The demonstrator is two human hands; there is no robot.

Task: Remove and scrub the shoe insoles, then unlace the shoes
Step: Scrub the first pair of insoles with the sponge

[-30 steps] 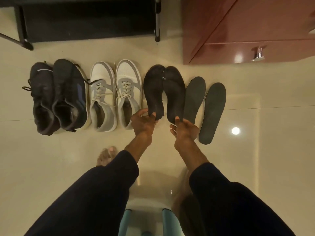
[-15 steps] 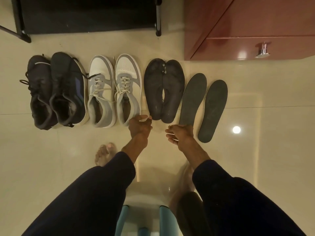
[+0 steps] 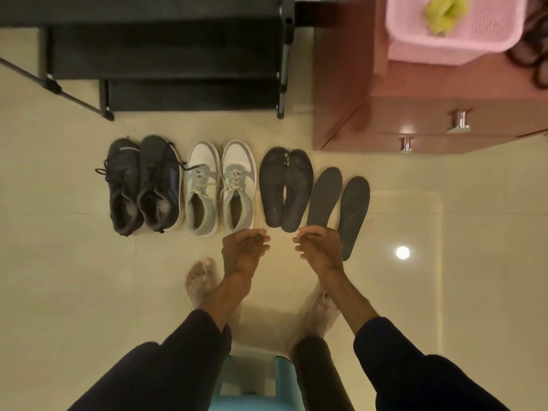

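On the cream floor lie a pair of black laced shoes, a pair of white and grey laced sneakers, two dark insoles side by side and two grey insoles further right. My left hand hovers just below the sneakers' heels, fingers loosely curled, holding nothing. My right hand hangs below the dark insoles, fingers loosely curled and empty, covering the heel end of one grey insole.
A black shoe rack stands behind the shoes. A reddish-brown cabinet with metal knobs is at the back right, a pink basket on top. My bare feet and a blue stool are below my arms.
Both hands let go of the two dark insoles, which now lie flat on the floor, and drew back toward me. My head lifted, bringing the rack and the pink basket into view.
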